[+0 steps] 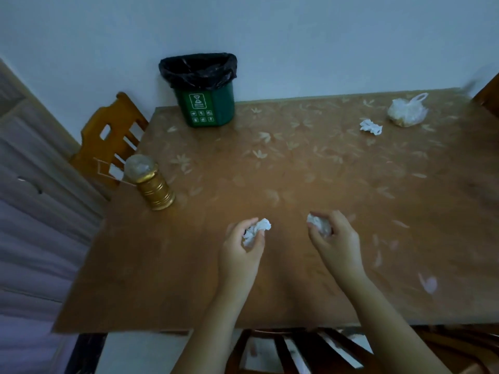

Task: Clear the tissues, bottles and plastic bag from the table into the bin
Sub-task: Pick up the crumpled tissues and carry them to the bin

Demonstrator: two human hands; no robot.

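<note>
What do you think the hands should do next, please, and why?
Probably carry both hands to the green bin and drop their loads: the left hand and right hand each already grip a crumpled tissue, and the bin stands open at the table's far edge.

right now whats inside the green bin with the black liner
Only the crumpled black plastic liner shows at the mouth of the green bin. From this angle the rim hides the inside, so any contents cannot be seen.

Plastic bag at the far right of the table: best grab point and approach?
Grip the plastic bag by its handle loop, which stands up clear at the top right of the lumpy, filled body. Come from above with the right hand, the nearer one, once it drops its tissue. The loop probably pinches easier than the bulging body.
</note>
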